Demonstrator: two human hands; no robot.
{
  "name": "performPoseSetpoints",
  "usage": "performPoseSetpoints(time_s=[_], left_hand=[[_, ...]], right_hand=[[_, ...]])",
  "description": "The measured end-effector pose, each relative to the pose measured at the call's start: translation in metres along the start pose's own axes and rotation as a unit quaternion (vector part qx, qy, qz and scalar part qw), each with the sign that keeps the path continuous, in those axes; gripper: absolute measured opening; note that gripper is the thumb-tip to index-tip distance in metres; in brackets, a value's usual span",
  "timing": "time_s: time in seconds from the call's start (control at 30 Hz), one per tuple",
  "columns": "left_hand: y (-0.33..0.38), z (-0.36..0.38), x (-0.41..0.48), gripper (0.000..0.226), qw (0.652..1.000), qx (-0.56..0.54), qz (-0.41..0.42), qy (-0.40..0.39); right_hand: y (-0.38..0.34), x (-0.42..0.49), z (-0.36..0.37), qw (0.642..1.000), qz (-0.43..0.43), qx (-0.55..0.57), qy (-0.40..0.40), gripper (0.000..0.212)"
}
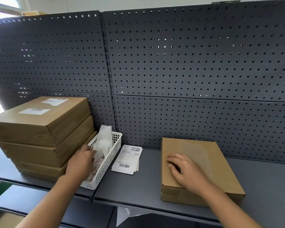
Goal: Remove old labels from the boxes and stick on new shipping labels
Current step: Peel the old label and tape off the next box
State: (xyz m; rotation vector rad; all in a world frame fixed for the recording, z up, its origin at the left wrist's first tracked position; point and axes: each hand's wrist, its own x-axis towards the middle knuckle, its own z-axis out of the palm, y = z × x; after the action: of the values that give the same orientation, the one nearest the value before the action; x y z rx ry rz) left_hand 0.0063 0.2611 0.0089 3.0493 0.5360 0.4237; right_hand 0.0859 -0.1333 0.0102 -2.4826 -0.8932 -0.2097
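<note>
The right hand (184, 170) lies on top of the single cardboard box (220, 165), fingers loose, holding nothing. The left hand (81, 160) reaches into the white basket (109, 163). Its fingertips meet the crumpled paper (104, 142), but I cannot tell whether they pinch it. Between the 2 hands lie the new labels (127, 159). Just left of the left hand stands a stack of boxes (39, 129).

L hand (82, 159) in basket (109, 162) — R hand (184, 168) flat on box (220, 170).
</note>
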Motion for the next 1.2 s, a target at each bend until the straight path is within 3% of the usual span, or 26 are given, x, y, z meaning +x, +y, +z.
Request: performPoseSetpoints(time_s=[0.13, 0.37, 0.53, 0.67, 0.77, 0.87, 1.03, 1.2], left_hand=[[-0.002, -0.007, -0.001, 0.054, 0.998, 0.003, 0.017, 0.064], [-0.006, -0.014, -0.004, 0.041, 0.991, 0.094, 0.014, 0.093], [0.003, -0.030, -0.007, 0.034, 0.996, 0.011, 0.000, 0.085], [0.007, -0.037, -0.007, 0.022, 0.989, -0.077, 0.011, 0.127], [0.022, -0.041, -0.011, 0.031, 0.976, -0.137, 0.042, 0.162], [0.047, -0.040, -0.018, 0.033, 0.960, -0.166, 0.130, 0.185], [0.077, -0.007, -0.020, 0.024, 0.965, -0.118, 0.211, 0.103], [0.094, 0.028, -0.019, 0.047, 0.975, -0.088, 0.191, -0.075]], right_hand=[[-0.001, 0.000, 0.000, 1.000, -0.003, -0.002, 0.000, 0.035], [-0.002, -0.001, -0.001, 1.000, -0.007, 0.002, 0.006, 0.034], [-0.001, 0.000, 0.000, 1.000, -0.008, 0.003, 0.008, 0.034], [-0.001, 0.000, 0.000, 1.000, -0.010, 0.002, 0.008, 0.034], [-0.002, -0.001, 0.000, 1.000, -0.012, 0.002, 0.010, 0.034], [-0.001, -0.001, 0.000, 1.000, -0.014, 0.003, 0.013, 0.033], [-0.002, -0.001, 0.000, 1.000, -0.016, 0.006, 0.016, 0.033], [-0.002, 0.000, -0.001, 1.000, -0.017, 0.015, 0.015, 0.032]])
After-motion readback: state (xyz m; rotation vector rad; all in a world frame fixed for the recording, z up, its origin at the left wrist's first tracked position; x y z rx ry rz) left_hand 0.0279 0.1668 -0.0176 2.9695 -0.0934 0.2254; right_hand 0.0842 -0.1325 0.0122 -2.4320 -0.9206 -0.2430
